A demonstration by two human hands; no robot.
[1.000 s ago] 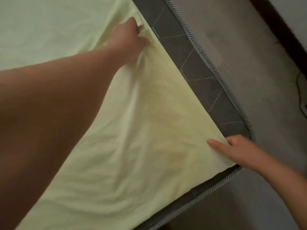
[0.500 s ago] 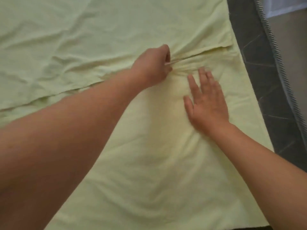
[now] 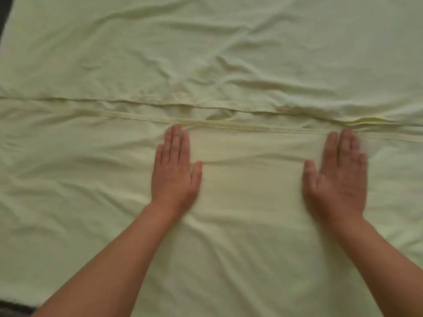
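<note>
The pale yellow sheet [image 3: 229, 53] fills nearly the whole frame. Both hands lie flat on it, fingers straight and together: the left hand [image 3: 175, 170] at centre, the right hand [image 3: 338, 177] toward the right. Their fingertips reach the folded hem [image 3: 251, 128] crossing the middle.

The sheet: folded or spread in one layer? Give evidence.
Folded: the sheet shows a hemmed edge across its middle where layers overlap; left hand and right hand lie flat below.
</note>
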